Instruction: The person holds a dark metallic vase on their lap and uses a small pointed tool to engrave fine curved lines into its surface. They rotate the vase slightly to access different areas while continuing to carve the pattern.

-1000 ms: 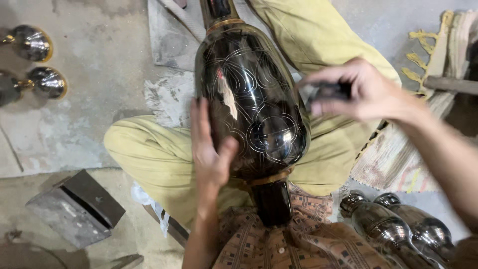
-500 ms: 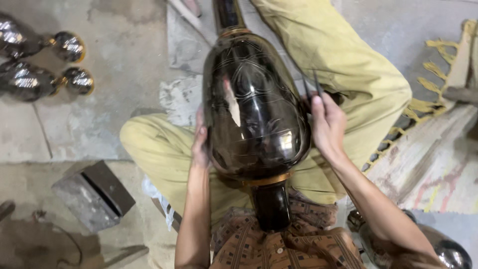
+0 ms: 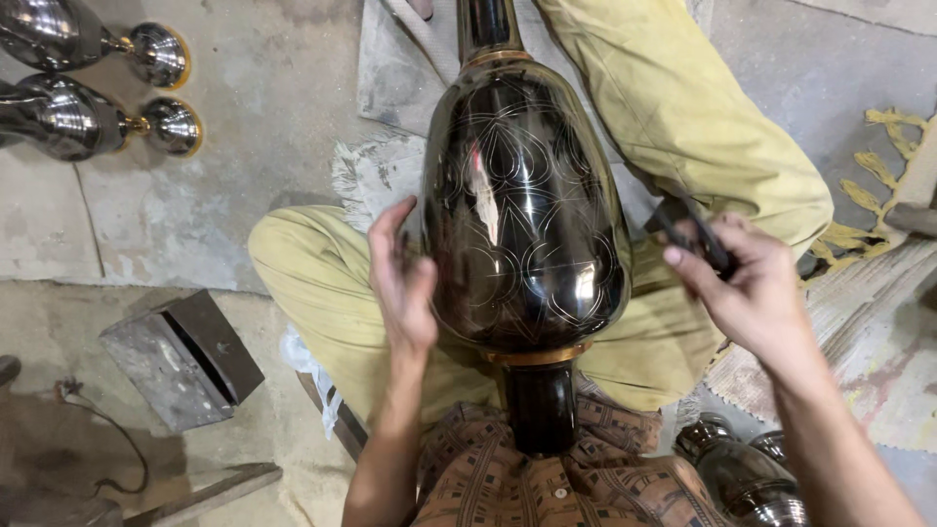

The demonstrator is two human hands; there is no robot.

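Head view: left hand (image 3: 402,285) steadies black vase (image 3: 527,205); right hand (image 3: 752,288) grips tool (image 3: 695,234).

Silver vases (image 3: 68,88) at the floor's top-left corner – a metal box (image 3: 181,359) lower left – more vases (image 3: 747,478) bottom right

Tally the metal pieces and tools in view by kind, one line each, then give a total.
Large dark engraved vase across the lap, left hand against its side: 1
Shiny silver vases lying top left: 2
Shiny silver vases bottom right, partly cut off: 2
Dark engraving tool in the right hand: 1
Grey metal block on the floor: 1
Total: 7
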